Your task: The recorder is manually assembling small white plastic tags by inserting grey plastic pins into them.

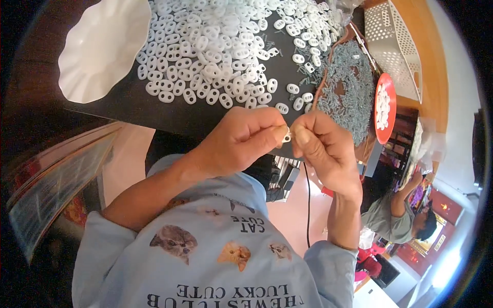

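My left hand (241, 141) and my right hand (323, 149) meet at the near edge of a black table (128, 110). Together their fingertips pinch one small white oval plastic piece (287, 136); the right thumb and forefinger press against it, and whether they also hold a pin is hidden. Just beyond the hands lies a large heap of identical white two-holed pieces (215, 46). To the right of it sits a pile of small grey pins (346, 87).
A white wavy-edged dish (100, 49) stands at the table's left. A red round lid with white pieces (384, 108) and a perforated white basket (395, 43) are at the right. Another person (400, 215) sits lower right. A black cable (308, 205) hangs down.
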`<state>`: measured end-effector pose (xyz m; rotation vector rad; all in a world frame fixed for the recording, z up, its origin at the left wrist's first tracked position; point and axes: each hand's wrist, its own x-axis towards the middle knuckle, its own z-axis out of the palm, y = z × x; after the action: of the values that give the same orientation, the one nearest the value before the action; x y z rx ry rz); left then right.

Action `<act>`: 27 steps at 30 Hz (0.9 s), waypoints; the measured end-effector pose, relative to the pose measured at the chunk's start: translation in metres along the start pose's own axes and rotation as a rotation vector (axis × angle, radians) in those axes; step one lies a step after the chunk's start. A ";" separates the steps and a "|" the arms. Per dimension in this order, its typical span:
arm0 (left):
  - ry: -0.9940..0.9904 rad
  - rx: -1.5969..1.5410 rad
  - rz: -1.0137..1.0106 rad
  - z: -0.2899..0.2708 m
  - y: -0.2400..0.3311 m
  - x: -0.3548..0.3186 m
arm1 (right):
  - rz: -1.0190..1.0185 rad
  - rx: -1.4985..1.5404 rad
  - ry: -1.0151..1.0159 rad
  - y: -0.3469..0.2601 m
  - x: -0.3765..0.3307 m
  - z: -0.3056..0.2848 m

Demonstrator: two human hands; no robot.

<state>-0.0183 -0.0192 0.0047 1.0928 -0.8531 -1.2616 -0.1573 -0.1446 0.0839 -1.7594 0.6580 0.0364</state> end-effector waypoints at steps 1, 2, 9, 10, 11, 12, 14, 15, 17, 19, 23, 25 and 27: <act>-0.011 -0.026 0.010 0.000 -0.001 0.000 | -0.002 -0.001 0.000 0.000 0.000 0.000; -0.022 -0.053 0.020 0.000 -0.003 0.000 | -0.002 0.005 -0.006 0.002 0.000 0.000; -0.003 0.039 0.069 0.003 0.000 0.002 | -0.151 -0.171 0.046 0.014 0.002 0.005; 0.004 0.048 0.052 0.002 0.000 0.002 | -0.156 -0.174 0.050 0.014 0.002 0.005; 0.011 0.056 0.037 0.002 0.000 0.002 | -0.122 -0.138 0.042 0.014 0.002 0.005; 0.009 0.060 0.045 0.003 -0.001 0.003 | -0.088 -0.102 0.034 0.012 0.002 0.005; 0.073 0.028 0.094 0.005 -0.004 0.002 | -0.067 -0.097 -0.008 0.007 0.004 -0.003; 0.069 0.032 0.101 0.005 -0.003 0.002 | -0.039 -0.088 -0.053 0.005 0.005 -0.007; 0.079 -0.032 0.072 0.006 -0.003 0.001 | -0.170 -0.119 -0.029 0.004 0.014 -0.017; 0.086 -0.026 0.068 0.004 -0.001 0.000 | -0.167 -0.310 0.145 0.003 0.028 -0.029; 0.075 -0.055 0.074 0.005 -0.001 0.001 | -0.491 -0.842 0.247 0.011 0.070 -0.049; 0.076 -0.053 0.067 0.003 0.000 0.001 | -0.456 -0.956 0.235 0.010 0.081 -0.048; 0.079 -0.054 0.060 0.003 0.000 0.001 | -0.443 -1.001 0.235 0.010 0.088 -0.047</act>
<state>-0.0210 -0.0209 0.0059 1.0599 -0.7829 -1.1774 -0.1027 -0.2248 0.0577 -2.8812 0.4080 -0.1788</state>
